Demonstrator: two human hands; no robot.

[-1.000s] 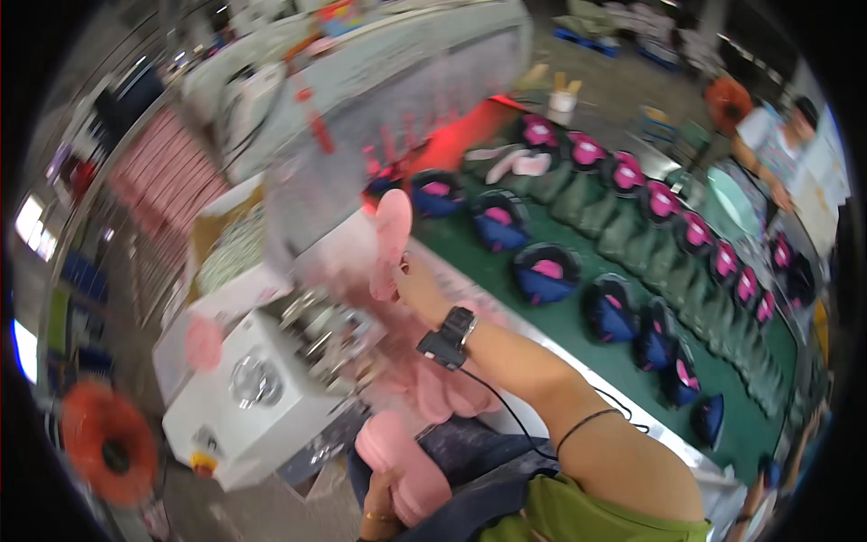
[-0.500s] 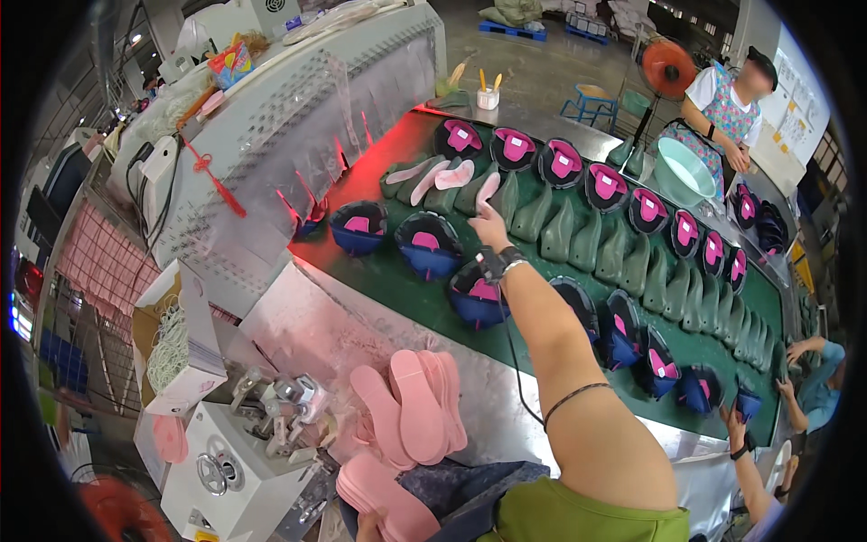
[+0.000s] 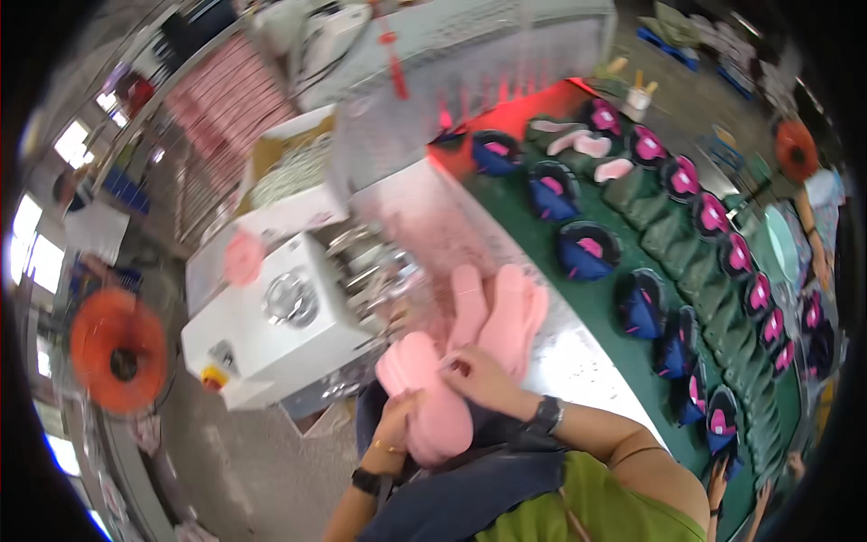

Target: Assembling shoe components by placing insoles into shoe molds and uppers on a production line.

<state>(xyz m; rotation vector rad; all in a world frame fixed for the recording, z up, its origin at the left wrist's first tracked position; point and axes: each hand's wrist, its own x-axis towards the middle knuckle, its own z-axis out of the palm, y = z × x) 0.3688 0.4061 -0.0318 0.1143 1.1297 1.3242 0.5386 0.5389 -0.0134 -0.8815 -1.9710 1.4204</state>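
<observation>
A stack of pink insoles (image 3: 432,411) is held upright in front of my body by my left hand (image 3: 395,426), its fingers wrapped round the side. My right hand (image 3: 492,384) is at the stack's right edge, its fingers curled and pinching at an insole there; motion blur softens the fingertips. Just beyond, more pink insoles (image 3: 506,316) lie on the metal ledge. On the green conveyor belt (image 3: 533,239) stand rows of dark green shoe lasts (image 3: 673,239) and blue shoe uppers (image 3: 587,248) with bright pink linings. A single pink insole (image 3: 614,170) rests on the lasts at the far end.
A white machine with a handwheel (image 3: 291,298) and metal clamps stands left of the insoles. Behind it is a box of pale cords (image 3: 293,172). An orange fan (image 3: 119,352) is at far left. Other people's hands (image 3: 718,488) reach the belt at lower right.
My right hand has come back from the lasts to the insole stack, leaving an insole there. My left hand and the stack have come fully into view as the view swung left.
</observation>
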